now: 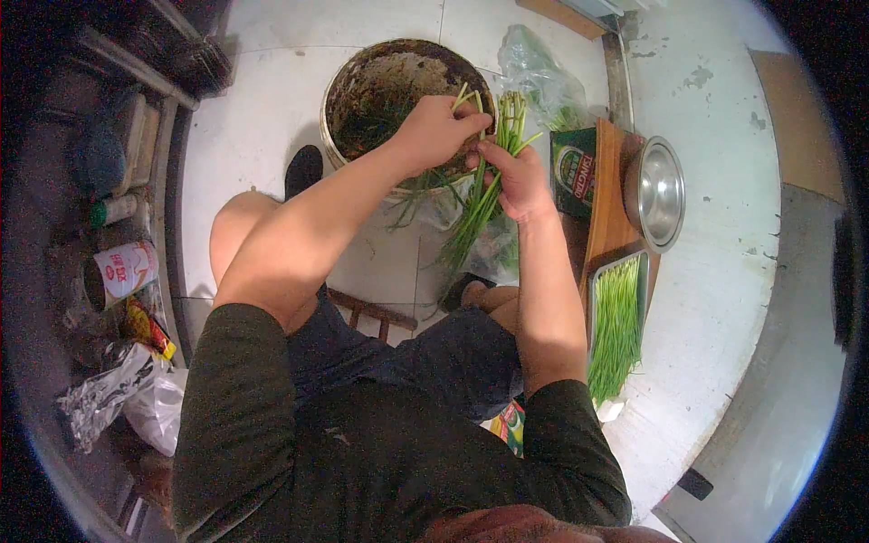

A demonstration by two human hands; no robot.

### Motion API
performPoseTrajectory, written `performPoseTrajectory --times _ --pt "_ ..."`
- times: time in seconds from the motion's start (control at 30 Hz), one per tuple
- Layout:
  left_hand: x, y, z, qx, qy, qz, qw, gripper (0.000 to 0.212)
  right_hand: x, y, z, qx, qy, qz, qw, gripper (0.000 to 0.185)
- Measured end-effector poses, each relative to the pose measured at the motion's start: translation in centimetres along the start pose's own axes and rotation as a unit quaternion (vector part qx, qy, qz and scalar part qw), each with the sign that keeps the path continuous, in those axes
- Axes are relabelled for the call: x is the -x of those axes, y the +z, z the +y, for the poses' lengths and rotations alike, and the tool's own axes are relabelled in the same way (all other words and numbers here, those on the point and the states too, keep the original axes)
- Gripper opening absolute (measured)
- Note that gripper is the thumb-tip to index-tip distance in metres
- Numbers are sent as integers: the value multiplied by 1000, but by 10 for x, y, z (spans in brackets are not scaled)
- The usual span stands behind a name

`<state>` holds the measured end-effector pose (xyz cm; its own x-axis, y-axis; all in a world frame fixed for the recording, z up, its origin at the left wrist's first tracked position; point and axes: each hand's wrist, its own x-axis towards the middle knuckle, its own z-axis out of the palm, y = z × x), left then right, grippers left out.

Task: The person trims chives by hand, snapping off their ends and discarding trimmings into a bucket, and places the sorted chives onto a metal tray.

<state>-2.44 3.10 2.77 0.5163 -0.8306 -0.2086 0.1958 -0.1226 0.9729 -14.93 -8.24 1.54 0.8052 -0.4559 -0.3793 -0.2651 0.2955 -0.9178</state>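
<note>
A bunch of long green stalks, apparently garlic chives (512, 119), is gripped in my right hand (519, 178). Its pale cut ends point up, away from me, while the dark green leaves trail down toward my knees. My left hand (445, 132) pinches a few loose stalks (468, 98) at their pale ends, close to the right thumb. Both hands are nearly touching, over the right rim of a dirty round bucket (330, 139). Dark green scraps (370, 119) lie inside the bucket, and thin leaves hang over its near rim.
Right of me, a metal tray (592, 332) holds neatly aligned green stalks beside a stainless steel bowl (660, 195). A Tsingtao carton (574, 173) stands near a clear plastic bag (536, 64) of greens. A wooden stool part (370, 313) lies between my legs. Shelving with a can (124, 269) is left.
</note>
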Motion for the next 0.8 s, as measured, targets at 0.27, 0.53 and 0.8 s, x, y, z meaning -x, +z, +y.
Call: performPoseTrajectory --times 0.27,0.53,0.8 --pt "-18 -9 -18 -80 14 159 984 34 2 7 -3 62 7 5 998 13" --pt "-35 -17 -40 44 -1 161 986 31 3 8 -4 43 2 18 999 14" --pt "-19 -9 -27 -97 21 62 993 29 0 5 -3 71 -14 16 997 14"
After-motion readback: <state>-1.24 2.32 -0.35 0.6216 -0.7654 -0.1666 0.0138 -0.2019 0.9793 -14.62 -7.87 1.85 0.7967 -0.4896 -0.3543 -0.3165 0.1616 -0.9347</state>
